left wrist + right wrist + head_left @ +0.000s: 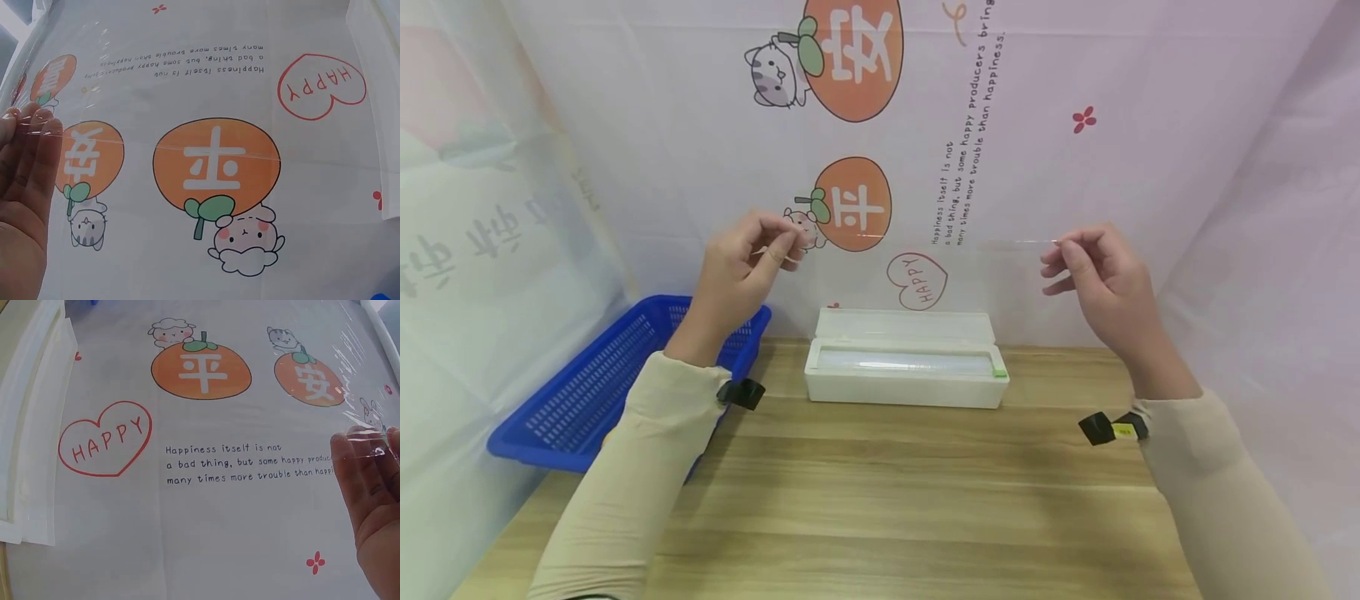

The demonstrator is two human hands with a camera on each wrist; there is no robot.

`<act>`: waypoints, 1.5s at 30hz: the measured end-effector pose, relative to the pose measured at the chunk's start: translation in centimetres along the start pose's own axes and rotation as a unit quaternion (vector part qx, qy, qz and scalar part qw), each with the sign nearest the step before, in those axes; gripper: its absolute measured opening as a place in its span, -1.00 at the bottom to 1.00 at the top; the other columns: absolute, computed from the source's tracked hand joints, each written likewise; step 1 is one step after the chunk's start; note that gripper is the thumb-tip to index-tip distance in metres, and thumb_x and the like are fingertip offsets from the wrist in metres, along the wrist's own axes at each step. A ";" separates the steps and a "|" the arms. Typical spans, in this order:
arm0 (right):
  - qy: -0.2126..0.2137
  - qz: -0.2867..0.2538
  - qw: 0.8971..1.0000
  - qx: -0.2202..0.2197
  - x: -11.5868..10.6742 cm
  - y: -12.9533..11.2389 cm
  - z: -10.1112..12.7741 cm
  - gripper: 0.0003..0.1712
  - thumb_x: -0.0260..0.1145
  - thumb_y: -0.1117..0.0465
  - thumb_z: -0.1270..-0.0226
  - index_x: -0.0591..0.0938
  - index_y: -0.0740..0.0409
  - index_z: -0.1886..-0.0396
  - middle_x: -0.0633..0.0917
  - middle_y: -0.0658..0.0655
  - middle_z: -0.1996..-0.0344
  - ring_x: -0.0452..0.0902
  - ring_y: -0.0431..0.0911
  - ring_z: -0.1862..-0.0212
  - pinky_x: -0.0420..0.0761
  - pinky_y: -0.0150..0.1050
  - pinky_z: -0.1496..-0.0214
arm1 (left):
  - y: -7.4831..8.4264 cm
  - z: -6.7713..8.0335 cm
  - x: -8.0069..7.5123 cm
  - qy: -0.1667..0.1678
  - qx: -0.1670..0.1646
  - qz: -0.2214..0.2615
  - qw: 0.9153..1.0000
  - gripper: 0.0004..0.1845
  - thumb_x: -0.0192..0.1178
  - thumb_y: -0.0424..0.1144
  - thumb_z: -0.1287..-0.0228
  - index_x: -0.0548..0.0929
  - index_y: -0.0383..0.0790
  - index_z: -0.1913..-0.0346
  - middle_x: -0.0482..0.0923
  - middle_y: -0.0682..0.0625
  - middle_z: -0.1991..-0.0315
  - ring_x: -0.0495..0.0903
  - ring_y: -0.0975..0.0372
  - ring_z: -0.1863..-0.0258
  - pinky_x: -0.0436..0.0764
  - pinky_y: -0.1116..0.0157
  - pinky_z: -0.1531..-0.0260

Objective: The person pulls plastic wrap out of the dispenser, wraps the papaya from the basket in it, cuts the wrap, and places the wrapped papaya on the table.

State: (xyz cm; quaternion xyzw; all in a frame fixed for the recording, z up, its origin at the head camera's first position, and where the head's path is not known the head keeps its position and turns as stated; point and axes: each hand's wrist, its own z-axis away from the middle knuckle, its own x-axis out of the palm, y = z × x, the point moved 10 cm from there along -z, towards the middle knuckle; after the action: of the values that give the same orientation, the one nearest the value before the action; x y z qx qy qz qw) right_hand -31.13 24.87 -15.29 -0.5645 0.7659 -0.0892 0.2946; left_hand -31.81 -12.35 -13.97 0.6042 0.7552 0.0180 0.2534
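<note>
Plastic film pinched by left hand and right hand, above frame centre. Open white film box just below.

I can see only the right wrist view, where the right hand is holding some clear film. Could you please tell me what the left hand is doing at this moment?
Observer: In the head and left wrist views, the left hand also pinches the clear film, between thumb and fingers.
Operator: Thank you. And what is lying inside the white box, please?
Observer: The head view shows what looks like a clear roll in it.
Operator: I understand. Is there also some container near the left arm?
Observer: Yes, a blue basket stands at the far left, partly hidden behind the left sleeve.
</note>
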 end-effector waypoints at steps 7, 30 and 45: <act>0.003 -0.057 0.998 0.005 0.1 -0.8 1.3 -0.81 0.06 0.44 -0.54 0.43 0.60 0.09 0.64 0.27 0.29 0.63 -0.09 0.27 0.68 -0.37 0.33 | 0.4 0.9 0.1 -0.019 -0.009 0.015 1.000 -0.88 0.06 -0.48 -0.49 0.55 -0.44 0.04 0.67 -0.10 0.20 0.66 0.20 0.26 0.70 0.32 0.31; -0.049 -0.076 0.995 0.039 1.6 0.4 5.5 -0.86 0.01 0.51 -0.52 0.43 0.54 0.04 0.62 0.22 0.25 0.59 -0.12 0.34 0.60 -0.37 0.59 | -0.5 4.0 1.7 -0.059 -0.062 0.026 0.996 -0.87 0.06 -0.48 -0.49 0.57 -0.35 0.03 0.68 -0.03 0.18 0.67 0.13 0.31 0.70 0.26 0.47; -0.102 -0.045 0.989 0.102 3.4 2.7 7.5 -0.83 -0.05 0.40 -0.61 0.41 0.43 -0.01 0.56 0.29 0.20 0.57 -0.09 0.29 0.62 -0.26 0.57 | -1.6 6.1 2.6 -0.084 -0.104 0.018 0.991 -0.88 0.06 -0.43 -0.51 0.58 -0.29 0.02 0.68 0.00 0.19 0.66 0.20 0.35 0.68 0.25 0.51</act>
State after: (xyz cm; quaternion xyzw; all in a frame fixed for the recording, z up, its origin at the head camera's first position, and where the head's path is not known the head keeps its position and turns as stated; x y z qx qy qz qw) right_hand -29.82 24.19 -23.85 -0.5716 0.6925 -0.1221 0.4229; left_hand -31.10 -12.11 -20.78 0.5873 0.7144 0.0500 0.3772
